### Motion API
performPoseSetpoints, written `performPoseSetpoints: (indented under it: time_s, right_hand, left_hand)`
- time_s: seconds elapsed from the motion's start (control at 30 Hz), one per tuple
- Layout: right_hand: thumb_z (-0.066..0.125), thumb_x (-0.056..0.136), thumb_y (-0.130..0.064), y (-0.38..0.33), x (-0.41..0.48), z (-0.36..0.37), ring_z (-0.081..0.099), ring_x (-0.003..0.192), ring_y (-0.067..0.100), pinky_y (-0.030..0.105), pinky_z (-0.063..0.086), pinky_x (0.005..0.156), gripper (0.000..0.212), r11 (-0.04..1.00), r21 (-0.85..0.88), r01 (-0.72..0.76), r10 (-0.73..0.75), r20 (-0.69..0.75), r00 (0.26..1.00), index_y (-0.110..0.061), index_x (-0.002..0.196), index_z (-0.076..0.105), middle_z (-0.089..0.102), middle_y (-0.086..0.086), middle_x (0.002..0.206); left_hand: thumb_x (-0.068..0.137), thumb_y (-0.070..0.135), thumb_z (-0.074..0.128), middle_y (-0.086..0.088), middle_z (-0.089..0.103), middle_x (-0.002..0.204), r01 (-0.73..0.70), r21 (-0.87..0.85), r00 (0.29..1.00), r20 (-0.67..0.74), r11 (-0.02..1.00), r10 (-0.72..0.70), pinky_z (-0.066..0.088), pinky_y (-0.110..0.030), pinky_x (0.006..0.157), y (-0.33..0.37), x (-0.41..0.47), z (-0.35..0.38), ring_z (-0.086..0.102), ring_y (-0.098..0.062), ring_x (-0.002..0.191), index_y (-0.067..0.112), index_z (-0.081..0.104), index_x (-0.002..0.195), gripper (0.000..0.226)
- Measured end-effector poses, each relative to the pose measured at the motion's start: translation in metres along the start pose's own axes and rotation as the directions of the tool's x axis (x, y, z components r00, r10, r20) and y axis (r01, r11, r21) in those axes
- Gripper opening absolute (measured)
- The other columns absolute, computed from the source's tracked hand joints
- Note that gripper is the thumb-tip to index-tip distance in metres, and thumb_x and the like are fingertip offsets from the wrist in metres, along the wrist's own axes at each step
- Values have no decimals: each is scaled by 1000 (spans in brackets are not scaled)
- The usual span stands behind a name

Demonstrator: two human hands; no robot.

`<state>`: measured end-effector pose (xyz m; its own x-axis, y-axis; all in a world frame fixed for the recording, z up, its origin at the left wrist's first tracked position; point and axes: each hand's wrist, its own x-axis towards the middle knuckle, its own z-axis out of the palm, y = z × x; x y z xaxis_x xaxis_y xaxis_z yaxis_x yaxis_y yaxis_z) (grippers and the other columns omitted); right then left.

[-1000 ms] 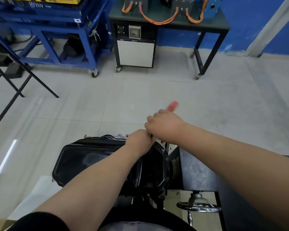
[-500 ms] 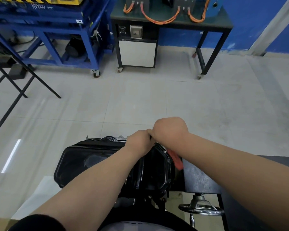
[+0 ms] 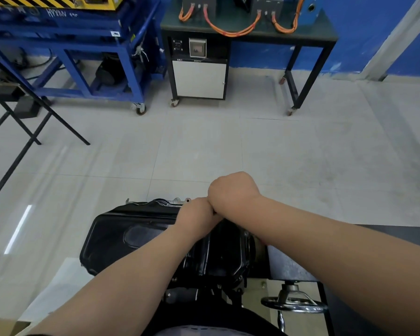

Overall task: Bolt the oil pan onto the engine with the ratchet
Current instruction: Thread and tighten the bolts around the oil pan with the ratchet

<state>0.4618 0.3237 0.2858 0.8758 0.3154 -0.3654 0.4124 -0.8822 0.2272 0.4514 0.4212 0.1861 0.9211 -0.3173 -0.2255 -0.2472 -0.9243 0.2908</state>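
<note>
- Swung back over the far rim of the oil pan [image 3: 131, 234], right hand [image 3: 233, 190] now hides the ratchet in its fist.
- Touching it, left hand [image 3: 197, 214]; fingers I cannot tell.
- Tightening continues, I judge.

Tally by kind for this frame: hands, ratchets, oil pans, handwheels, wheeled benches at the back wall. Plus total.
Hands: 2 (left hand, right hand)
Ratchets: 0 visible; one may be hidden under the hands
Oil pans: 1 (oil pan)
Handwheels: 1 (handwheel)
Wheeled benches: 2 (blue bench, black bench)
Total: 6
</note>
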Motion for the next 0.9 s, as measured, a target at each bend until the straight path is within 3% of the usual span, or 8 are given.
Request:
performPoseSetpoints:
  time_s: [0.07, 0.2, 0.3, 0.4, 0.57, 0.77, 0.83, 0.9]
  right_hand:
    - [45, 89, -7, 2, -2, -1, 61, 90, 25, 30, 38, 64, 19, 999, 25, -35, 34, 19, 999, -13, 98, 61, 62, 2, 102]
    - [46, 91, -11, 16, -7, -1, 55, 80, 25, 30, 42, 67, 16, 991, 96, -92, 86, 67, 994, -12, 100, 59, 60, 4, 105]
    - [49, 90, -9, 23, -10, 0, 55, 102, 26, 34, 41, 80, 24, 994, -51, 101, -103, -39, 994, -13, 112, 57, 55, 6, 114]
    - [48, 90, -11, 38, -9, -2, 49, 109, 24, 34, 36, 85, 24, 941, -236, 244, -284, -157, 946, -14, 112, 55, 54, 5, 114]
    - [50, 91, -24, 29, -12, 10, 55, 78, 19, 32, 27, 72, 6, 995, -100, -14, 11, -23, 1000, -21, 87, 53, 63, -3, 96]
    - [48, 89, -14, 48, -8, 3, 56, 94, 25, 34, 38, 76, 13, 963, -154, 222, -237, -81, 968, -17, 99, 57, 58, 3, 103]
    - [46, 90, -27, 42, -10, 8, 55, 73, 26, 30, 39, 63, 20, 998, -18, 53, -54, -75, 996, -20, 72, 53, 59, 2, 87]
    - [40, 92, -37, 31, -12, 16, 49, 65, 25, 29, 38, 59, 34, 991, 91, -98, 97, 14, 995, -20, 65, 51, 52, 0, 72]
  left_hand:
    - [92, 19, 39, -11, 67, 100, 43, -32, 999, 19, 999, -42, 40, -30, 68, 15, 2, -2, 61, -30, 93, 12, 61, 97, 23]
    - [89, 18, 43, -9, 65, 87, 78, -233, 996, -22, 969, -86, 37, -28, 62, 15, 9, -9, 61, -30, 84, 21, 51, 78, 14]
    - [94, 22, 39, -15, 66, 90, -59, -56, 997, -46, 997, 57, 35, -30, 60, 17, 14, -8, 61, -34, 84, 12, 58, 84, 24]
    - [98, 33, 34, -18, 66, 88, -95, -74, 992, -92, 993, 88, 32, -31, 56, 18, 16, -4, 62, -36, 82, 7, 60, 90, 38]
    - [94, 33, 38, -14, 67, 88, -28, -212, 997, -83, 977, 10, 35, -31, 58, 20, 15, -2, 59, -35, 82, 17, 51, 82, 23]
    - [98, 39, 31, -15, 66, 91, -78, -177, 994, -84, 981, 64, 32, -32, 59, 23, 16, 0, 59, -36, 85, 12, 53, 97, 35]
    - [96, 35, 33, -14, 67, 93, -44, -191, 997, -65, 981, 32, 34, -31, 60, 23, 16, 1, 59, -35, 86, 14, 54, 99, 29]
    - [91, 27, 35, -13, 68, 96, -10, -204, 999, -35, 979, 3, 36, -29, 63, 23, 15, 2, 60, -35, 87, 17, 56, 98, 24]
